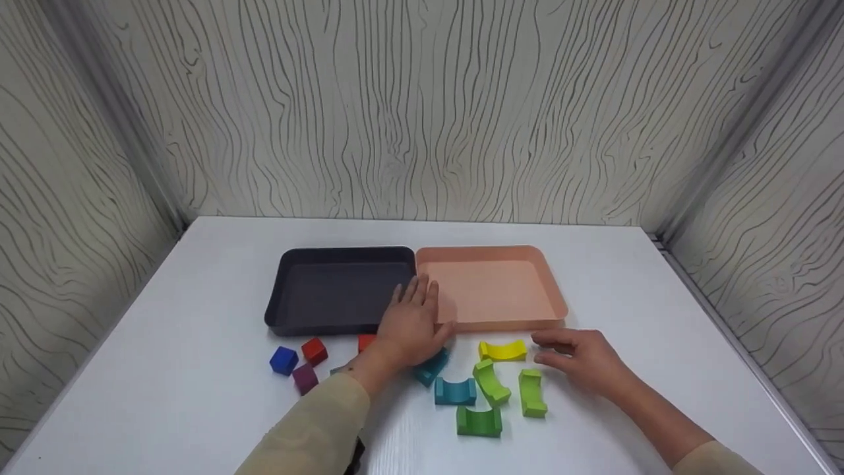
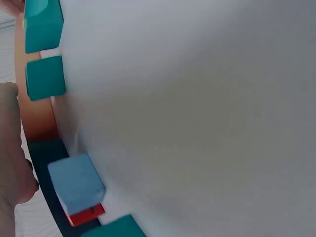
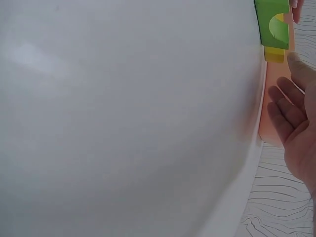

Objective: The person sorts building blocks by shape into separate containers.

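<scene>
Smooth, plastic-looking black tray (image 1: 339, 293) (rather matt), faintly glossy white tabletop (image 1: 178, 343), cloth left sleeve (image 1: 313, 425).

- Open tabletop (image 1: 606, 284) right of the pink tray (image 1: 494, 284) leaves passage.
- The left hand (image 1: 413, 330) blocks its join with the dark tray (image 1: 330, 290).
- A yellow block (image 1: 502, 351) obstructs the right hand (image 1: 583, 361) leftward.

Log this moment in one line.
left hand: extended over where black tray and pink tray meet | right hand: grasping nothing, beside yellow block | blue cube: on table

Trays (image 1: 343, 290) behind; blocks (image 1: 479, 422) before
</scene>
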`<state>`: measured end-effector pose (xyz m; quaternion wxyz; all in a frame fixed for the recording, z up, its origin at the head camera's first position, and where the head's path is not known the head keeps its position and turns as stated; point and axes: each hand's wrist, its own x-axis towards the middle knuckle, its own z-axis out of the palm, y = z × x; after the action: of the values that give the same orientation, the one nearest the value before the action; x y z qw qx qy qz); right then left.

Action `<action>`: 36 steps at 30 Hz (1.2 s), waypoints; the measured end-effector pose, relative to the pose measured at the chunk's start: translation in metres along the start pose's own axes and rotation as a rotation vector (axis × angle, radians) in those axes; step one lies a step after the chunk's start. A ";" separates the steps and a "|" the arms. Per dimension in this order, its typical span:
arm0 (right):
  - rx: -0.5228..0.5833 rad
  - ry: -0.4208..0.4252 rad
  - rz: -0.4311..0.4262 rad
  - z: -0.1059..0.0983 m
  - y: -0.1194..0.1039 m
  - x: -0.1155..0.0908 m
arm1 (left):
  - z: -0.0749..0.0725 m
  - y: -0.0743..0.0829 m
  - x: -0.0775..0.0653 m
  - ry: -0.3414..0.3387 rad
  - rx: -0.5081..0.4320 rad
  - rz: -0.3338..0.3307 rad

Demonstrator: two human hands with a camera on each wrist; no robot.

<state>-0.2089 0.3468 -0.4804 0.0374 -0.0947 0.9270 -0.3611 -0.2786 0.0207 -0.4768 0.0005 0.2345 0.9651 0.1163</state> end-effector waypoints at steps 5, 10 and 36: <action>-0.006 -0.029 0.001 0.002 -0.001 0.002 | 0.001 0.014 0.000 -0.009 -0.004 -0.018; -0.018 -0.052 0.027 0.005 -0.005 0.005 | 0.005 0.013 -0.002 -0.005 -0.025 -0.049; -0.069 -0.039 0.033 0.013 -0.005 0.012 | 0.005 0.009 -0.003 -0.031 0.011 -0.088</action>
<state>-0.2179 0.3323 -0.4865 0.0582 -0.0878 0.9393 -0.3265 -0.2713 0.0282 -0.4796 0.0193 0.1935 0.9750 0.1071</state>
